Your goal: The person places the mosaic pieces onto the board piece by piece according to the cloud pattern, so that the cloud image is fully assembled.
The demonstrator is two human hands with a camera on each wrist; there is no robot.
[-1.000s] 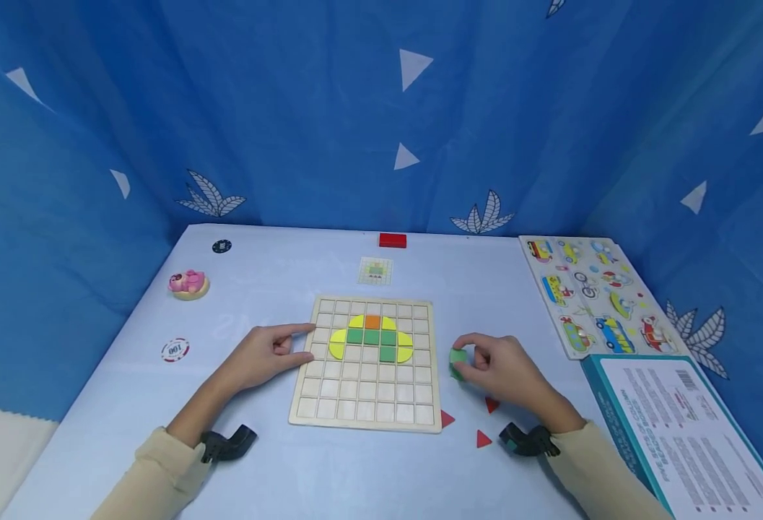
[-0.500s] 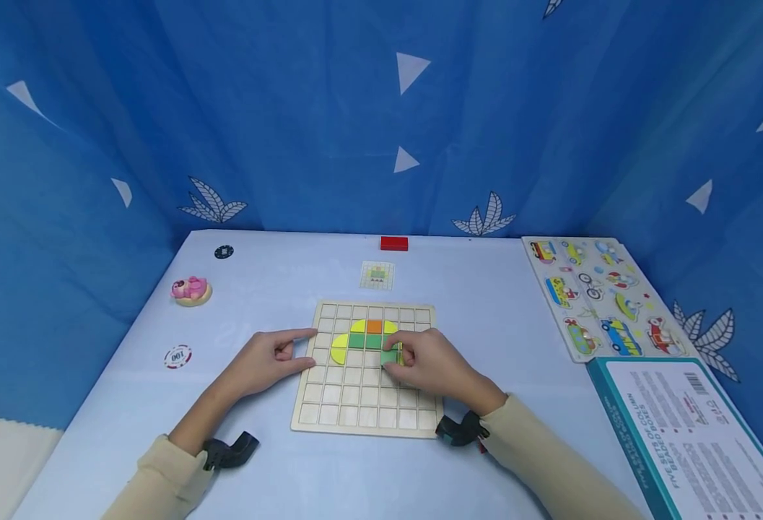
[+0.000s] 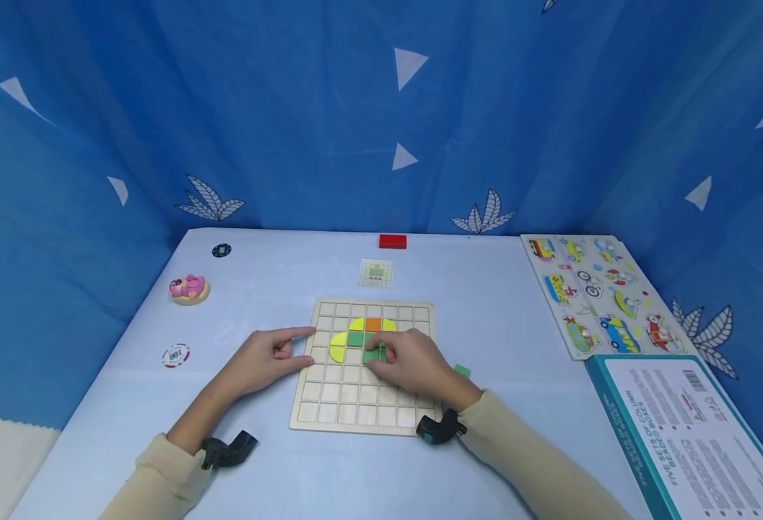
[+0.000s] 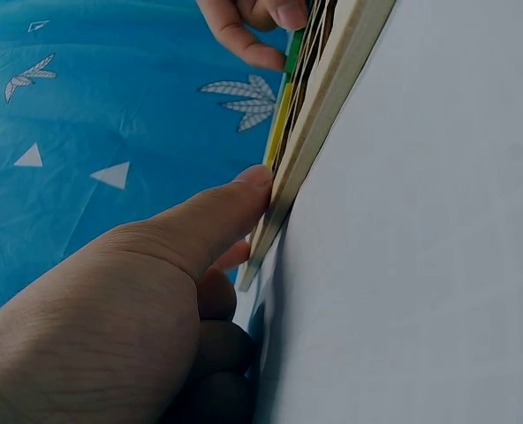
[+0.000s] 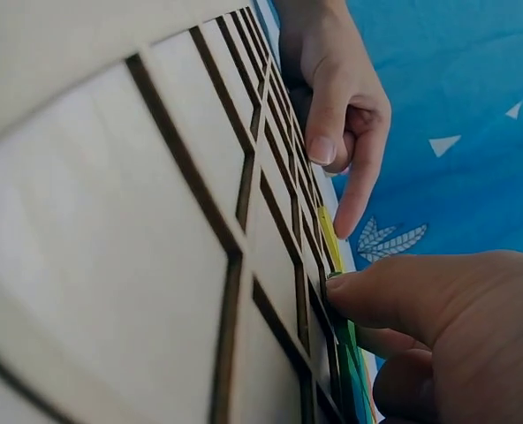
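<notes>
My right hand (image 3: 410,365) pinches a green square tile (image 3: 373,354) between thumb and index finger, low over the middle of the wooden grid board (image 3: 349,415). In the right wrist view the thumb tip meets the green tile's edge (image 5: 335,276). My left hand (image 3: 260,363) touches the board's left edge with extended thumb and index finger; its other fingers are curled. Yellow rounded pieces (image 3: 337,347), an orange square (image 3: 373,324) and a green square (image 3: 355,339) lie in the grid. My right hand hides pieces on the pattern's right side.
Another green square (image 3: 462,370) lies right of the board. Behind the board are a small pattern card (image 3: 376,273) and a red block (image 3: 393,242). A pink figurine (image 3: 188,289) and poker chips (image 3: 176,355) sit left; a picture puzzle (image 3: 592,289) and a box (image 3: 686,426) stand right.
My right hand has moved left from the table beside the board to the grid's middle, bringing a green tile. Its forearm now covers the red triangles. My left hand stays at the board's edge.
</notes>
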